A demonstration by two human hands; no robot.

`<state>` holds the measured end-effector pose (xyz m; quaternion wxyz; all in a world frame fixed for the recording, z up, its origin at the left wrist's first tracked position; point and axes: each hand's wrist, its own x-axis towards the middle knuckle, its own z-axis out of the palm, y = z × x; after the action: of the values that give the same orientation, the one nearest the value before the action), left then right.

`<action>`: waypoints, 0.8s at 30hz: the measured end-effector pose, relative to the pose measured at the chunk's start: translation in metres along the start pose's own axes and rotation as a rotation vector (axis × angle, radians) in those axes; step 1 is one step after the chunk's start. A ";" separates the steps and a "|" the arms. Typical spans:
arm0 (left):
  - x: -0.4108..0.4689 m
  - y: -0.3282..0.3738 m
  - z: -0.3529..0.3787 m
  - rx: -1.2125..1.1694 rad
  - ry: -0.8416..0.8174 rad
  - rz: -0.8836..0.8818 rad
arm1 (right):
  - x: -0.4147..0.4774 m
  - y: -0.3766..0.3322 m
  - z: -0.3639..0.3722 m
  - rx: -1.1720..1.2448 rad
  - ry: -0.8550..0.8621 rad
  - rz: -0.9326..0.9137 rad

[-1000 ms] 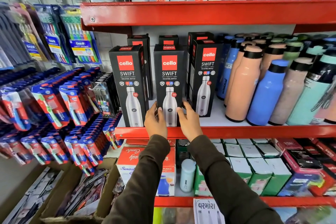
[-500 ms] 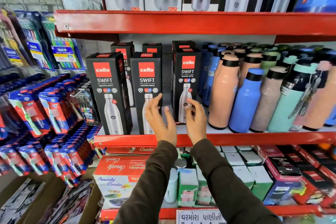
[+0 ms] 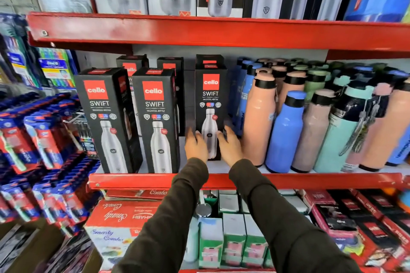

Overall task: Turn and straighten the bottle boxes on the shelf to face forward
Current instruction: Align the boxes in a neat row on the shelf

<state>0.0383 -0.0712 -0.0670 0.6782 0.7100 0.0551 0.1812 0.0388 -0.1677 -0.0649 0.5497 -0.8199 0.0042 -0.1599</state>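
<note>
With the left hand (image 3: 196, 145) and right hand (image 3: 229, 147) in a two-sided grip on the foot of the third bottle box (image 3: 210, 104), set back on the shelf (image 3: 288, 180), a hard twist could knock it against the peach bottle (image 3: 258, 122) just beside.

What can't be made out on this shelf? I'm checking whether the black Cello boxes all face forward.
Head view only:
- Third black Cello Swift box: its lower corners are covered by the left hand and right hand.
- Rear black boxes: fronts mostly hidden by the front row.
- Small print under "SWIFT": blurred, too small.
</note>
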 end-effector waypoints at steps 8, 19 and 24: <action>-0.001 0.003 -0.009 0.006 0.013 -0.042 | -0.001 0.004 0.000 0.064 0.051 0.034; -0.029 -0.001 -0.023 0.094 0.077 0.007 | -0.032 0.001 -0.007 0.037 0.062 -0.018; -0.044 -0.001 -0.032 0.091 0.082 0.026 | -0.048 0.000 -0.011 0.055 0.071 -0.035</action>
<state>-0.0125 -0.0555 -0.0757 0.6401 0.7326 0.0819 0.2164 -0.0101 -0.1690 -0.0735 0.5685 -0.7983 0.0049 -0.1987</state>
